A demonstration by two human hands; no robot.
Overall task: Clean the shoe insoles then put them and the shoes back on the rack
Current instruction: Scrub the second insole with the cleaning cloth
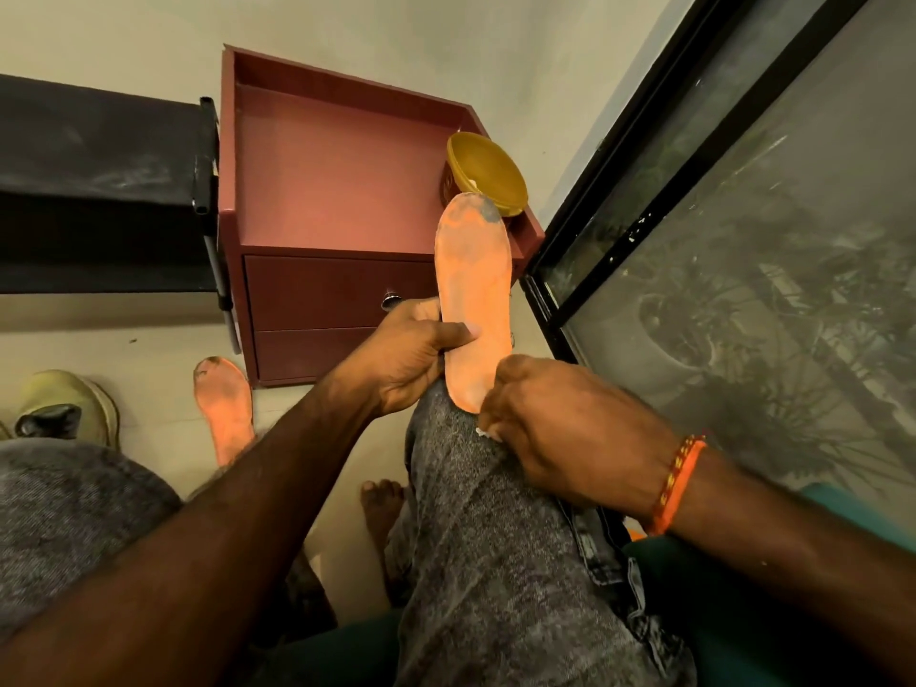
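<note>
An orange insole [473, 300] is propped heel-down on the raised right knee [446, 438], clad in grey mottled trousers, with its grey-smudged toe end pointing up in front of a yellow bowl [488, 171]. It is gripped at its left edge by the left hand [406, 359], the thumb laid across its face and the fingers curled behind. The right hand [565, 428], with an orange thread band [676, 483] on its wrist, is curled at the heel of the insole, and a small white scrap [488, 433] is pinched under its fingers. The bowl is seen at the right front corner of a red-brown cabinet [342, 190] with two drawers, flanked by a black rack [99, 190] on the left and a black-framed glass door [743, 215] on the right. Two insoles are counted: the second insole [223, 409] lies flat on the floor near the cabinet's base, partly hidden by the left forearm. One pale green shoe [69, 404] is visible at the left edge.
</note>
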